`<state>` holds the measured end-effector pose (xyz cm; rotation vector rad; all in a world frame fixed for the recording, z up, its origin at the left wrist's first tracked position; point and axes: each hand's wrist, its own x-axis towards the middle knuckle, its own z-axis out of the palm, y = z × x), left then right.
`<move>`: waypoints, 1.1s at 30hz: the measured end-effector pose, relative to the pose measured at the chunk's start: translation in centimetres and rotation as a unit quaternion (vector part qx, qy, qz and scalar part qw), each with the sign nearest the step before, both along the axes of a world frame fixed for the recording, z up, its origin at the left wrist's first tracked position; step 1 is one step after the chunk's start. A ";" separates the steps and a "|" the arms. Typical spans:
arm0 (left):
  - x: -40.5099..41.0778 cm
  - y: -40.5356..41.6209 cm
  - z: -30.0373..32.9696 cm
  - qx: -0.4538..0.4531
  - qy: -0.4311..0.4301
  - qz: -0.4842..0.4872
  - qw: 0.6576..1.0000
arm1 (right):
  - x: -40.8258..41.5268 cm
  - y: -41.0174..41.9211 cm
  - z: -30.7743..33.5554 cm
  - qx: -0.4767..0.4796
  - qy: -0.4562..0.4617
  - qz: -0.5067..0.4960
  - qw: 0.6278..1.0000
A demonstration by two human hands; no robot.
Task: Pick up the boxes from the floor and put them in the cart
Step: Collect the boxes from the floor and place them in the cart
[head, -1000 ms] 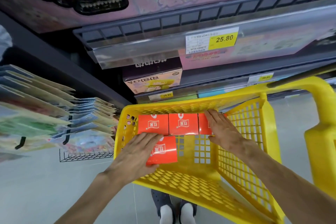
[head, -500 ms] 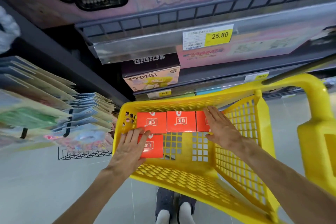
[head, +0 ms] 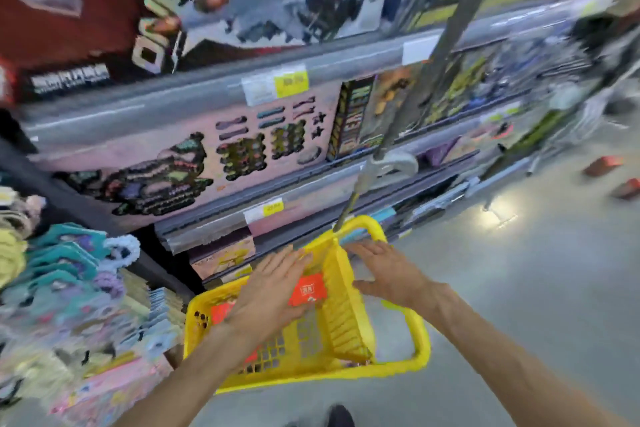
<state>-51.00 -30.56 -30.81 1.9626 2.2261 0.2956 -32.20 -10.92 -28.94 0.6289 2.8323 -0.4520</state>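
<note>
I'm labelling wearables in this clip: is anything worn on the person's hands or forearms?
Nothing shows. The left hand and right hand are bare, without gloves, and no rings are discernible in the blur. Both forearms are uncovered to the frame edge: no sleeve, watch or wristband is visible.

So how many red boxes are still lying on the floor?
2. One small red box lies far right on the grey floor by the shelving; a second lies just nearer, at the frame edge. Others may be out of view.
</note>
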 end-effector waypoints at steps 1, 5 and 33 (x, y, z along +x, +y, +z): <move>1.3 1.4 2.3 0.016 -0.005 -0.021 1.000 | 1.8 0.2 2.5 0.004 0.018 -0.022 1.000; 7.5 8.0 10.2 0.069 -0.013 -0.125 0.990 | 10.2 2.9 10.6 0.022 0.073 -0.097 0.992; 62.6 71.0 23.3 0.183 -0.011 -0.403 0.897 | 72.2 44.9 26.3 0.216 0.078 -0.436 0.870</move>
